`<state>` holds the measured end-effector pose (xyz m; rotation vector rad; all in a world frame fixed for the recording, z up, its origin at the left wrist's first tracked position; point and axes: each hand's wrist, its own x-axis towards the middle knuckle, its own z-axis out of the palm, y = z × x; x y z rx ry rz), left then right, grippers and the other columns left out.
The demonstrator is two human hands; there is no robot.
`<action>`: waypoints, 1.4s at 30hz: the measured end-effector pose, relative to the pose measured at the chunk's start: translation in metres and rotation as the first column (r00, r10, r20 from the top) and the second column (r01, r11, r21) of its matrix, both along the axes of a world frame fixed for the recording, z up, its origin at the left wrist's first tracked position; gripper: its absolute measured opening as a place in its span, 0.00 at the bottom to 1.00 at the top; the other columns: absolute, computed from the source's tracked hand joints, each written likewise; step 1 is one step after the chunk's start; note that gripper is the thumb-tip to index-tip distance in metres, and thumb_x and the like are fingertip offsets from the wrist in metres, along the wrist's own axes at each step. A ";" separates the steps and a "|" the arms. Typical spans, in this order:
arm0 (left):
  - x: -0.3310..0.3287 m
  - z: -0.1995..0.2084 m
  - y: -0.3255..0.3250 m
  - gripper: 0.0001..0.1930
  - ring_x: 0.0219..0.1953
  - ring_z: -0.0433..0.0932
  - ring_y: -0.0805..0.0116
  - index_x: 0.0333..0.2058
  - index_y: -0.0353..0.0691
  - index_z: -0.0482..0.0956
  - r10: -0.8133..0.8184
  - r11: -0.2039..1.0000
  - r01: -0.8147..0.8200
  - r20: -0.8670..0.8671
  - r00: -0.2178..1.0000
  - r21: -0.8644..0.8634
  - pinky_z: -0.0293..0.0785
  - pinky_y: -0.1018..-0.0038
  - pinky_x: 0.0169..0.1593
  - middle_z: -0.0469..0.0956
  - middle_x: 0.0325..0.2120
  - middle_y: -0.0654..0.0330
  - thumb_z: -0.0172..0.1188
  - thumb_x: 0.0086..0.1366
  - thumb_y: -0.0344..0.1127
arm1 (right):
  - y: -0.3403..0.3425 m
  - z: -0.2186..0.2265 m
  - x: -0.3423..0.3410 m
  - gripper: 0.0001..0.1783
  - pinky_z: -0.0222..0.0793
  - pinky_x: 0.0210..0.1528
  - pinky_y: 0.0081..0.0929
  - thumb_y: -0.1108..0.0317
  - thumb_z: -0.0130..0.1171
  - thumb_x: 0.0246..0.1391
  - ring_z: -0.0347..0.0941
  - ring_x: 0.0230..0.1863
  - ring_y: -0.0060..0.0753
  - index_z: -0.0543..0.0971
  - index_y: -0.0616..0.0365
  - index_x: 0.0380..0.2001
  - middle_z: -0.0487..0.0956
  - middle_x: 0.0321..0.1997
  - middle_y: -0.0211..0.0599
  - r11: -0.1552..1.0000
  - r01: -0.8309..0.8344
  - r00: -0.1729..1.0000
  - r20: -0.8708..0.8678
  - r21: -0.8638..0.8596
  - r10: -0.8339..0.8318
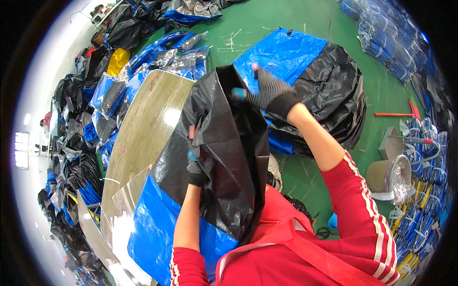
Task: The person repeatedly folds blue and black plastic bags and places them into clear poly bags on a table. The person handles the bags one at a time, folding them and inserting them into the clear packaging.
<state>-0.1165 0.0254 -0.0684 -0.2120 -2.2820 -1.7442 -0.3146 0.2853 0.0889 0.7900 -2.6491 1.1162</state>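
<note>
A large black and blue plastic sheet bag (pixel 217 143) lies across my lap and over the table edge, its black mouth gaping toward the far right. My left hand (pixel 194 167), in a dark glove with bare fingertips, grips a fold of its black side. My right hand (pixel 274 93), in a grey-striped glove, is over the bag's open rim, thumb raised apart from the fingers; it is slightly blurred and I see nothing held in it. Beyond it, a round heap of black and blue sheeting (pixel 329 90) sits on the floor.
A wood-patterned table (pixel 143 114) stands at left. Packed bags (pixel 176 62) and dark sheeting (pixel 71 119) pile up behind it. At right are a bucket-like container (pixel 384 176), a red-handled tool (pixel 396 115) and bundled blue packs (pixel 420 229). White scraps litter the green floor (pixel 257 19).
</note>
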 end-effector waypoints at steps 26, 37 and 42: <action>0.051 0.166 0.016 0.28 0.68 0.55 0.54 0.60 0.48 0.69 0.122 0.375 0.185 0.246 0.962 -0.908 0.46 0.61 0.70 0.65 0.63 0.56 0.52 0.66 0.55 | 0.038 0.033 0.086 0.41 0.63 0.56 0.53 0.45 0.67 0.38 0.69 0.53 0.59 0.72 0.51 0.56 0.74 0.54 0.49 0.459 -0.813 0.406 -0.218 0.358 0.888; 0.139 0.163 -0.010 0.29 0.45 0.77 0.47 0.51 0.42 0.77 0.422 0.481 0.050 0.281 0.862 -0.875 0.73 0.63 0.48 0.79 0.44 0.49 0.57 0.59 0.57 | 0.075 -0.069 0.127 0.15 0.56 0.63 0.61 0.64 0.62 0.46 0.70 0.57 0.52 0.77 0.53 0.39 0.78 0.50 0.42 0.523 -0.752 0.381 -0.383 0.400 0.841; 0.046 0.099 0.045 0.31 0.66 0.56 0.50 0.56 0.42 0.70 -0.261 0.364 0.176 0.082 0.962 -0.915 0.42 0.50 0.70 0.64 0.60 0.47 0.48 0.60 0.57 | 0.024 0.010 0.126 0.08 0.68 0.55 0.56 0.66 0.64 0.40 0.77 0.40 0.48 0.77 0.54 0.24 0.79 0.33 0.40 0.576 -0.740 0.371 -0.504 0.347 0.780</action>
